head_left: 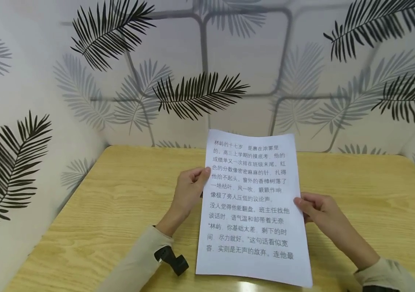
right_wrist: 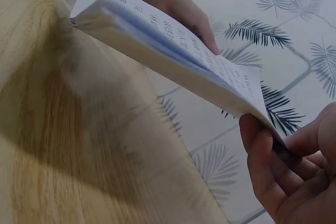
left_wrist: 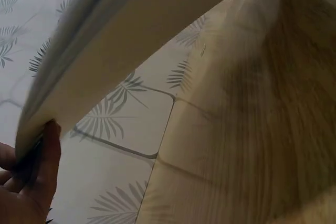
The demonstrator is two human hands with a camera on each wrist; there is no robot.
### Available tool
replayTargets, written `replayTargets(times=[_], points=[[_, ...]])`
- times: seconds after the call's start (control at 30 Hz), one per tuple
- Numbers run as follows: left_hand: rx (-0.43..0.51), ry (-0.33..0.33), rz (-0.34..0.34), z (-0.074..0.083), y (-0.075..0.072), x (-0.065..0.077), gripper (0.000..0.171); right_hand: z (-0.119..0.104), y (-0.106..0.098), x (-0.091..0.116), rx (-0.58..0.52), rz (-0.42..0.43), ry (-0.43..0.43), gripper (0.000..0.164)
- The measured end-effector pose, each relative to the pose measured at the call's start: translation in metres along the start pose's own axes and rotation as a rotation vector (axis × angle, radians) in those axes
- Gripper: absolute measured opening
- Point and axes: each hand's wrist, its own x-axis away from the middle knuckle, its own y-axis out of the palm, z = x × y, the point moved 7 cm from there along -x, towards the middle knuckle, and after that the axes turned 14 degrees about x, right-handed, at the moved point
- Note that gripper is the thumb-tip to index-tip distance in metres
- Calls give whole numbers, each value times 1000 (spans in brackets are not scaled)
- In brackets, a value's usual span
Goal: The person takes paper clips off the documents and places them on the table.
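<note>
A white sheet of paper [head_left: 251, 211] printed with lines of Chinese text is held up above the table, its printed side toward the head camera. My left hand [head_left: 191, 188] pinches its left edge near the upper part, thumb in front. On the opposite edge, a bit lower, my right hand [head_left: 320, 211] pinches the paper between thumb and fingers. Seen from the right wrist, the paper [right_wrist: 173, 45] bends slightly, with the fingers of my right hand [right_wrist: 289, 171] behind it. In the left wrist view the paper's back [left_wrist: 121, 35] curves above my left hand [left_wrist: 31, 182].
Below the paper lies a light wood-grain table [head_left: 120, 194], its far edge against a wall [head_left: 244, 52] patterned with dark and grey leaves. A black device [head_left: 172, 259] is strapped on the left wrist over a beige sleeve [head_left: 138, 255].
</note>
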Motion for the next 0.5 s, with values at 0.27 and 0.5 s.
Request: replayTargets(times=[0.27, 0.5], points=[[-152, -271, -250, -31, 8, -3, 25, 33, 6, -5, -29, -57, 124, 37], [-286, -364, -234, -47, 3, -6, 19, 46, 14, 0, 53, -94, 181, 27]])
